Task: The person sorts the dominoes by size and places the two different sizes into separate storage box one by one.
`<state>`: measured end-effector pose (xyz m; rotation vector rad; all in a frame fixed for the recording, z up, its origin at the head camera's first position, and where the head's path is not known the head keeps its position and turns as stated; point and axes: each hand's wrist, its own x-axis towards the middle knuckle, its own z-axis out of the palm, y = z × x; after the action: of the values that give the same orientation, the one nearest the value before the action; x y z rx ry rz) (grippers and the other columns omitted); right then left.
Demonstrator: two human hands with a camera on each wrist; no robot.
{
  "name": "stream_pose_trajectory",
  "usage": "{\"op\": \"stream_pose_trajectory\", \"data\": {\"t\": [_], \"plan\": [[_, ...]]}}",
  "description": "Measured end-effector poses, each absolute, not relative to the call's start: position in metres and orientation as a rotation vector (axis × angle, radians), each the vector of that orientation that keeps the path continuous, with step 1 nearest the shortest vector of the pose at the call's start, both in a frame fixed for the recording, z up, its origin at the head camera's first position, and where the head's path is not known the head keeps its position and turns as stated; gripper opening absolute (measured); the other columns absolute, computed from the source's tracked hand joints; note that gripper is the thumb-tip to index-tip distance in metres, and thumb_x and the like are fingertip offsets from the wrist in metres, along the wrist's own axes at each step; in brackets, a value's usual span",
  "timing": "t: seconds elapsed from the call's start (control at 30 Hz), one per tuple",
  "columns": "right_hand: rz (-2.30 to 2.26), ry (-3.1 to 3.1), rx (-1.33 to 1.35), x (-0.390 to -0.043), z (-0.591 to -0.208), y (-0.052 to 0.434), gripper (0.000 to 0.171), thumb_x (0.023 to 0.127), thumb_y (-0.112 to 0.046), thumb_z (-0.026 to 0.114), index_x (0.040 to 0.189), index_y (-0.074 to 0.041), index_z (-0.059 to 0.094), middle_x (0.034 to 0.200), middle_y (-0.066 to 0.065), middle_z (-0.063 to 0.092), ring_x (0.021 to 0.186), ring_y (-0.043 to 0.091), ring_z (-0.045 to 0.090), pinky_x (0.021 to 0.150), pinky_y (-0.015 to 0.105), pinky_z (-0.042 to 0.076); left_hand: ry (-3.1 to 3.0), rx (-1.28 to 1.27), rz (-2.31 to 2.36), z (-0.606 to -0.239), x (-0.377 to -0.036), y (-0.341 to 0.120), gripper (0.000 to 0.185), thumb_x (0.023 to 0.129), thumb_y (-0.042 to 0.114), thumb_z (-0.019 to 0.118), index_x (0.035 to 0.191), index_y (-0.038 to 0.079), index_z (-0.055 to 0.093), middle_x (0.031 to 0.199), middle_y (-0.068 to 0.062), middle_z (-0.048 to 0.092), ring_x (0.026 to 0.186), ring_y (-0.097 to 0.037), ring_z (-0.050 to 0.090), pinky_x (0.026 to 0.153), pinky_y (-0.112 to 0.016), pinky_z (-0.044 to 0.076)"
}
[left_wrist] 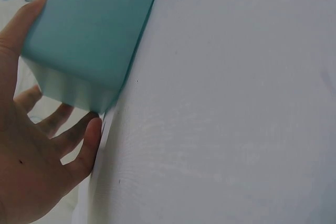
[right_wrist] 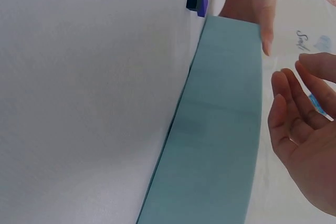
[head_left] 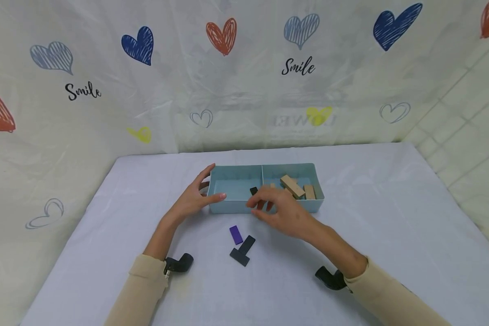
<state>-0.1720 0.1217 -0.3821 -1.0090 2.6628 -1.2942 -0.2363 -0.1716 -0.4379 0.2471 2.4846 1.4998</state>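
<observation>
Table: a white cloth (head_left: 391,217) covers it.
Loose pieces: a black T-shaped piece (head_left: 242,251) lies nearest, a purple block (head_left: 236,234) just beyond it.
Right hand (head_left: 279,210): hovers over the front wall of the blue tray (head_left: 232,207), fingers loosely spread, holding nothing.
Left hand (head_left: 193,197): fingers straight, cupping the tray's left end, thumb on the front wall.
Tray, left compartment: a small black piece (head_left: 253,190) by the divider.
Tray, right compartment: wooden blocks (head_left: 295,186) piled.
Backdrop: curtain with hearts (head_left: 138,44).
</observation>
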Motion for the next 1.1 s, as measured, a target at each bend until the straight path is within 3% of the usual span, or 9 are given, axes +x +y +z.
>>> {"op": "stream_pose_trajectory", "data": {"t": [0.53,0.83,1.1], "plan": [[-1.134,2.593,-1.029,-0.166,-0.386,0.121,0.014,0.097,-0.013,0.074,0.111,-0.017,0.074,0.104,-0.009,0.072,0.091,0.005,0.064,0.083,0.029,0.059,2.467,0.247,1.505,-0.436,-0.236,-0.171,0.095,0.085,0.050,0.083,0.158,0.059,0.022,0.175,-0.001,0.021,0.156,-0.037,0.035,0.117,-0.067,0.040],[-1.084,2.525,-1.033,-0.166,-0.388,0.124,0.017,0.098,-0.012,0.072,0.115,-0.012,0.072,0.112,0.002,0.074,0.094,0.008,0.065,0.086,0.032,0.059,2.465,0.250,1.501,-0.433,-0.234,-0.170,0.095,0.086,0.050,0.083,0.157,0.060,0.022,0.175,-0.003,0.021,0.156,-0.038,0.036,0.116,-0.068,0.040],[-1.032,2.450,-1.018,-0.166,-0.393,0.125,0.020,0.096,-0.009,0.073,0.116,-0.010,0.072,0.116,0.005,0.073,0.097,0.013,0.068,0.088,0.032,0.059,2.480,0.246,1.474,-0.434,-0.234,-0.172,0.101,0.086,0.050,0.083,0.164,0.046,0.019,0.175,-0.004,0.021,0.156,-0.040,0.035,0.116,-0.069,0.040]]}}
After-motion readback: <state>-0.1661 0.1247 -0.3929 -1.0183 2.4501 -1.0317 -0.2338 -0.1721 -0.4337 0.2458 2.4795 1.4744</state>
